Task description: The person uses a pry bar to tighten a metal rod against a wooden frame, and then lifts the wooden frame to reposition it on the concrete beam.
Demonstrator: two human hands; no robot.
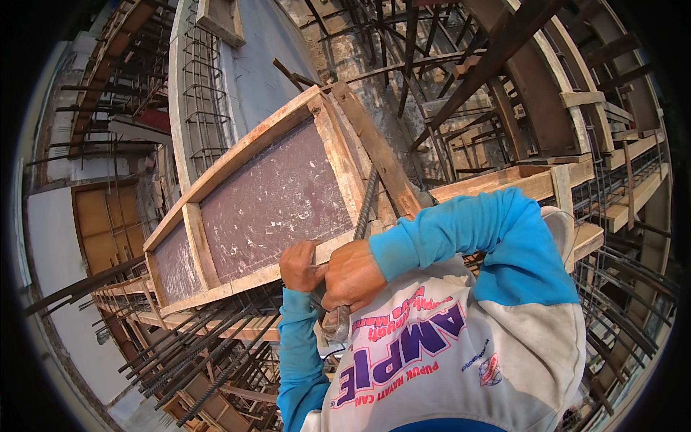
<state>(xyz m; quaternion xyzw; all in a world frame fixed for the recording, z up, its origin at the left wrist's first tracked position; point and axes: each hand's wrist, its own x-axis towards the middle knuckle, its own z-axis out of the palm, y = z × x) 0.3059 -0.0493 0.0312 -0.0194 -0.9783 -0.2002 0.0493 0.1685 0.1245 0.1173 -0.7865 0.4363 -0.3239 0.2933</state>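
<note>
My right hand [353, 275] is closed around a ribbed steel bar [366, 209], which slants from the panel's right end down past my fist toward my shirt. Right beside it, my left hand [299, 266] is curled shut at the near edge of a wood-framed formwork panel [273, 201]; whatever its fingers hold is hidden. The panel has a worn purplish-brown face, spattered with pale marks, inside a frame of light timber. A weathered plank [378, 147] leans along its right end.
A rebar cage [204, 86] runs beside a grey wall surface [266, 65] at the far left. Several loose bars [209, 338] jut out at lower left. Timber forms [504, 183] and a thick dark beam [497, 61] stand to the right. A brown door [108, 216] shows at left.
</note>
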